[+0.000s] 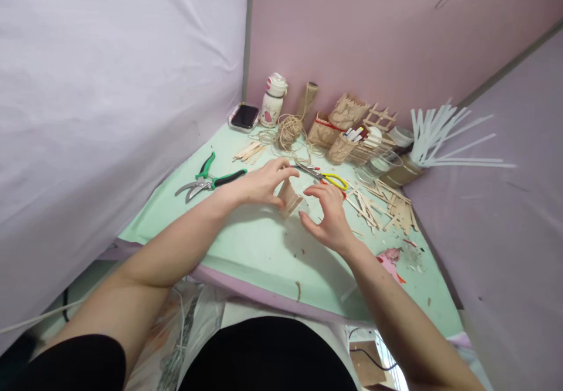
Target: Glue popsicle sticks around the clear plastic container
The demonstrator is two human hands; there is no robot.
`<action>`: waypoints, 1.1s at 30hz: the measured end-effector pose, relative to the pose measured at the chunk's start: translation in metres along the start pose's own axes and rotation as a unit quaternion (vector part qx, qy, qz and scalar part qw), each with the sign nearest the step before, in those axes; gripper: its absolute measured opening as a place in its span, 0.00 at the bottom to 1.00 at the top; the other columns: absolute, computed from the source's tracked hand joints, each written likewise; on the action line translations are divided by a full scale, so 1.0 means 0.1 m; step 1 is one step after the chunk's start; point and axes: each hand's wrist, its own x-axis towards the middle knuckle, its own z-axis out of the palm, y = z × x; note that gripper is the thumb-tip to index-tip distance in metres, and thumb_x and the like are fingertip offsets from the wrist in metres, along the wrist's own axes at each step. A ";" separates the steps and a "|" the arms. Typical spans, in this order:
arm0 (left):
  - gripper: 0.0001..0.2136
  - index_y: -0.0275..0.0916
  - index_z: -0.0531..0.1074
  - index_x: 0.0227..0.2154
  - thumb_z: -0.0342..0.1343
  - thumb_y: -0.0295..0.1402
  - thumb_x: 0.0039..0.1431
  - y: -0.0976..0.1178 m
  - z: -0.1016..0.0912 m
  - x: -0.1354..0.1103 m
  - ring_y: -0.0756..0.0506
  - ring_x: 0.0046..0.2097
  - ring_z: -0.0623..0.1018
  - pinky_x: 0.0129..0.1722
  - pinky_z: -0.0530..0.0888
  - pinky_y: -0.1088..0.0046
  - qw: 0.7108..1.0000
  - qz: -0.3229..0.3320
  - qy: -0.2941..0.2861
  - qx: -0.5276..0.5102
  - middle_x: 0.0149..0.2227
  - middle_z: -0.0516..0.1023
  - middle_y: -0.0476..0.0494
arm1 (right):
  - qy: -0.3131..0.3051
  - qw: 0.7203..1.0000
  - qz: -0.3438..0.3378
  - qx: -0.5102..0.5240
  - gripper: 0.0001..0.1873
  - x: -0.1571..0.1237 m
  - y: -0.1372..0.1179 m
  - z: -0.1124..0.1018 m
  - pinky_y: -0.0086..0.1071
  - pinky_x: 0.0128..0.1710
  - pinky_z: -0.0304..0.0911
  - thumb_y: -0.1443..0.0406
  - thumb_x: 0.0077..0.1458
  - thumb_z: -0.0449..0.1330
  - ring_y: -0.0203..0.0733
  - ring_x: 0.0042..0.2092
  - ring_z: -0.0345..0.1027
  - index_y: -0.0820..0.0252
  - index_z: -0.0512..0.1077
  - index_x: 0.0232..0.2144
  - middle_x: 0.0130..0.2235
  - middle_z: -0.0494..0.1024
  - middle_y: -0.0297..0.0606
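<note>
**A:** Where is the piece?

**B:** The small pale wooden stick panel (pixel 290 199) stands on edge near the middle of the mint-green table (pixel 246 244), between both hands. The left hand (pixel 259 183) pinches its upper edge with thumb and curled fingertips. The right hand (pixel 329 215) is loosely spread, with its fingers curved toward the panel's right side. I cannot tell whether they touch it.

**A:** How would it handle?

**B:** Light and stiff, I judge, but weak at the joints. Thin sticks like these would split under a hard squeeze. The flat faces or the outer edges look like the safest hold, with gentle pressure.

**A:** Is there room around it?

**B:** The table is open toward the person, up to the near edge with its lilac border. To the left lie green-handled grey pruning shears (pixel 206 180), apart from the left hand. Yellow-handled scissors (pixel 328 177) lie just behind the right hand's fingertips. On the right is a scatter of loose wooden sticks (pixel 387 206), with a pink scrap (pixel 389 259) nearer the edge. The back corner is crowded with a ball of tan twine (pixel 288 130), a white bottle (pixel 273 101), a dark phone (pixel 244 116) and a jar of white strips (pixel 440 139). Walls close in on both sides.
</note>
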 end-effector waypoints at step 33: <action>0.07 0.40 0.78 0.21 0.56 0.29 0.47 0.39 -0.24 0.44 0.50 0.25 0.68 0.44 0.62 0.68 0.949 0.131 -0.219 0.188 0.22 0.78 0.46 | -0.081 0.936 0.325 -0.105 0.10 -0.23 -0.47 0.44 0.34 0.38 0.52 0.67 0.60 0.58 0.41 0.35 0.71 0.57 0.78 0.30 0.32 0.81 0.35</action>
